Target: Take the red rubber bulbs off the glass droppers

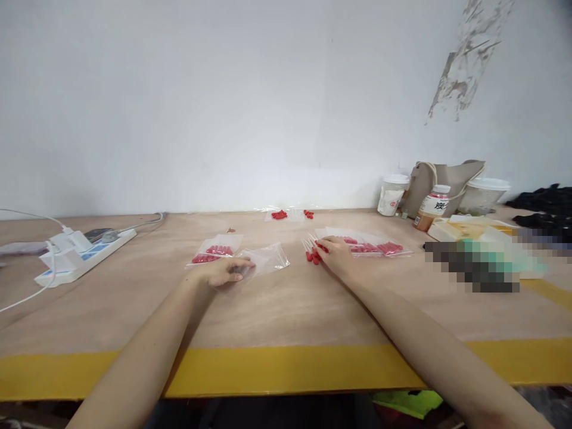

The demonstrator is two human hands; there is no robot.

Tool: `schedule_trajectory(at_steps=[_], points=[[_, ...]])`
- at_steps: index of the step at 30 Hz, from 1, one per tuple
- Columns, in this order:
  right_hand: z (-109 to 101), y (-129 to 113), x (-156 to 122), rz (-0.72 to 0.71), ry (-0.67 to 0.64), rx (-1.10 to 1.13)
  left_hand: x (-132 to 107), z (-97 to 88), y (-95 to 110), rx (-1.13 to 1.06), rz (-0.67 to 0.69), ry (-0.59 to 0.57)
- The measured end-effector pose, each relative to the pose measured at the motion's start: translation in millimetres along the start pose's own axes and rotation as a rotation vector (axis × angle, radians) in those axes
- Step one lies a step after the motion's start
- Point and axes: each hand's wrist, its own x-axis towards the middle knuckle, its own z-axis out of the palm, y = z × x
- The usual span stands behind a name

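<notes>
My left hand [223, 272] is at a flat clear plastic bag [270, 260], its fingers curled on the near left part of it. Just behind that hand are clear bags of red pieces [218, 249]. My right hand [334, 253] has its fingers closed over a small bunch of red-tipped white sticks [314, 256] on the table; its fingertips partly hide them. Right of this hand, more filled clear bags [369, 247] with rows of red pieces lie overlapped.
Near the wall are two small groups of red pieces [279, 214] on clear plastic. A white power strip [84, 259] with cables lies left. On the right stand a lidded cup [393, 195], a bottle [432, 208] and a grey bag [447, 179]. Yellow tape [286, 370] lines the table's front edge.
</notes>
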Motion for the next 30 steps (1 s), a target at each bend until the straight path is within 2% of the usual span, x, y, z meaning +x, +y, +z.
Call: schedule_trajectory(at_steps=[5,9,14,18,21,23,25,27,30], points=[[-0.2,-8.8,-0.9,0.004,-0.069,-0.043,9.8,6.6,12.4,0.069,-0.055,-0.005],[0.6,-13.5,-1.3,0.011,-0.115,-0.045,19.1,19.9,33.0,0.269,-0.155,0.12],[0.3,-10.4,-1.5,0.037,-0.135,0.01,25.8,37.3,48.4,0.332,-0.252,0.291],[-11.1,-1.0,-3.4,0.054,-0.181,0.032,25.9,39.7,54.4,0.354,-0.241,0.409],[-21.0,5.6,-5.1,0.072,-0.234,-0.001,24.1,37.6,57.6,0.344,-0.158,0.5],[-25.4,7.8,-5.7,0.09,-0.273,0.011,22.9,35.7,57.3,0.323,-0.074,0.477],[-27.2,7.6,-5.5,0.093,-0.307,0.056,22.2,33.8,54.5,0.288,-0.028,0.37],[-26.4,5.2,-4.8,0.078,-0.306,0.112,22.2,32.6,50.4,0.241,-0.044,0.264],[-21.6,-1.0,-3.4,0.056,-0.243,0.168,23.3,32.9,46.1,0.195,-0.112,0.217]])
